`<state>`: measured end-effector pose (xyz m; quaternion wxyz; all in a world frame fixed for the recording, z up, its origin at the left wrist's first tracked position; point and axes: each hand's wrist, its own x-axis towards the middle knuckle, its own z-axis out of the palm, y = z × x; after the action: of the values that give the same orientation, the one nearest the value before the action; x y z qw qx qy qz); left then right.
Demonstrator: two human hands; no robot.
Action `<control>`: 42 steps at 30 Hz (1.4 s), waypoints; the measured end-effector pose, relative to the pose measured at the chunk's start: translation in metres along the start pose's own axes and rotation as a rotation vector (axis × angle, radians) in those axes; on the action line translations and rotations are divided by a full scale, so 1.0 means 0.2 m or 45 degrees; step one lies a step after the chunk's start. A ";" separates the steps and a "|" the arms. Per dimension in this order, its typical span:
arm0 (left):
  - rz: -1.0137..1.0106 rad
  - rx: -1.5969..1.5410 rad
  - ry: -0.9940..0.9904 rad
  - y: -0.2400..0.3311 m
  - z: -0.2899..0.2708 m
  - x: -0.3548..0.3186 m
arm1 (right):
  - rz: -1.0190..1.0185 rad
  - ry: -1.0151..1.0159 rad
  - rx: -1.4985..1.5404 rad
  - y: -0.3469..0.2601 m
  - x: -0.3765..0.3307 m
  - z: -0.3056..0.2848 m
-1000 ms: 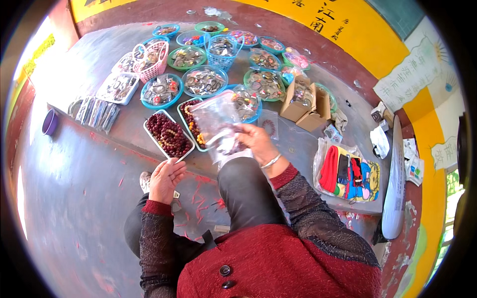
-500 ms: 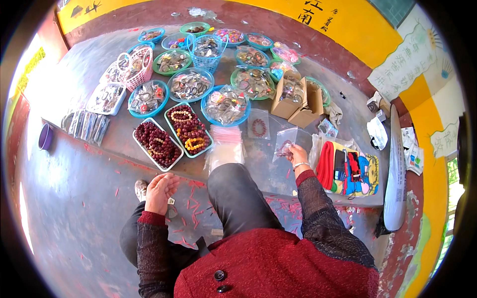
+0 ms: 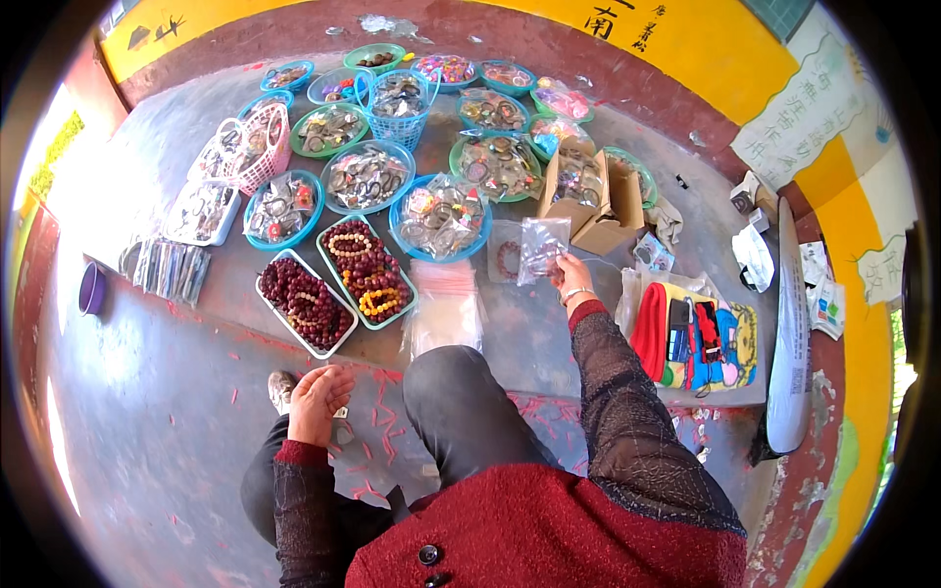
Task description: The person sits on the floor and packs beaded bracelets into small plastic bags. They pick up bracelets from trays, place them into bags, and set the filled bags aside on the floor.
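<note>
Pinching clear plastic bag (image 3: 542, 245) at its near-right edge: right hand (image 3: 564, 270). Bag extends far and left, glossy, crinkled. Left hand (image 3: 321, 402): can't tell grip.

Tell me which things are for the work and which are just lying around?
Seem part of the work:
clear bag in the right hand
bagged bracelet beside it
pile of flat bags
beads

Seem just lying around:
purple pot
red cloth
</note>
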<state>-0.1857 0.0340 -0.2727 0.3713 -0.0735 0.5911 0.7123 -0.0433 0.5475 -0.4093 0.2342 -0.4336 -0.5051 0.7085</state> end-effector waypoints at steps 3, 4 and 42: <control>-0.032 0.012 0.005 -0.02 0.00 0.01 | 0.048 0.007 -0.005 0.03 -0.03 0.00; -0.037 0.016 -0.006 -0.02 0.00 0.01 | 0.053 0.010 -0.006 0.03 -0.03 -0.01; -0.060 0.127 -0.019 -0.03 0.04 0.02 | -0.601 -0.095 -2.343 0.22 -0.21 0.48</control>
<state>-0.1824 0.0427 -0.2772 0.3956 -0.0636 0.6212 0.6735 -0.0993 0.4497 -0.4221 -0.0784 -0.3116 -0.9468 -0.0194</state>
